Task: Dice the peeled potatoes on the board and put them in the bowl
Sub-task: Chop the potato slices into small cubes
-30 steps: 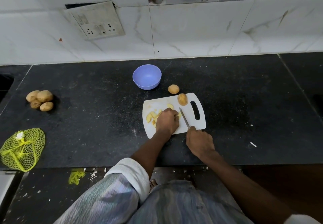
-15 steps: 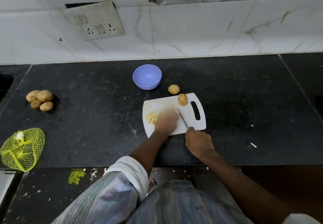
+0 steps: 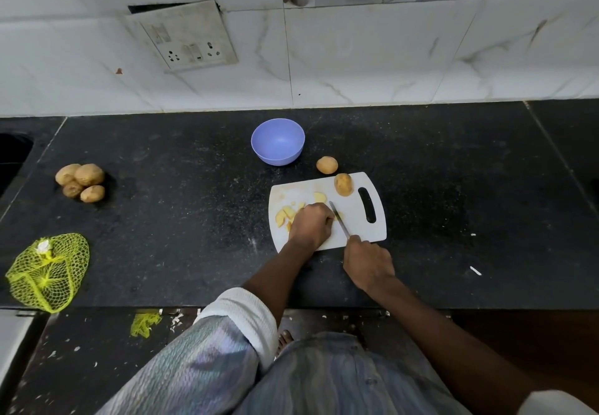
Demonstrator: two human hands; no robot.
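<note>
The right hand (image 3: 368, 260) is closing its grip around the handle of a knife (image 3: 339, 220), fingers curled tight, with the blade angling up and left over the white cutting board (image 3: 359, 220). The left hand (image 3: 311, 224) is sitting fingers-down on the middle of the board, its grip curled over potato being cut; what exactly lies under the fingers is hidden. The knife blade is running just beside the left hand's right edge.

The purple bowl (image 3: 278, 141) is standing on the black table (image 3: 162, 220) beyond the board's far left corner, and nothing is showing inside it. Pale yellow potato pieces (image 3: 285, 213) are lying on the left part of the board, peeking out to the left of and beyond the left hand. One whole potato (image 3: 343, 184) is resting on the board's far edge near the handle slot, and a second potato (image 3: 327, 165) is sitting on the table just beyond the board.

Far to the left, a cluster of unpeeled potatoes (image 3: 81, 182) is lying on the table, and nearer, a yellow mesh bag (image 3: 48, 272) is lying at the table's near left edge.
</note>
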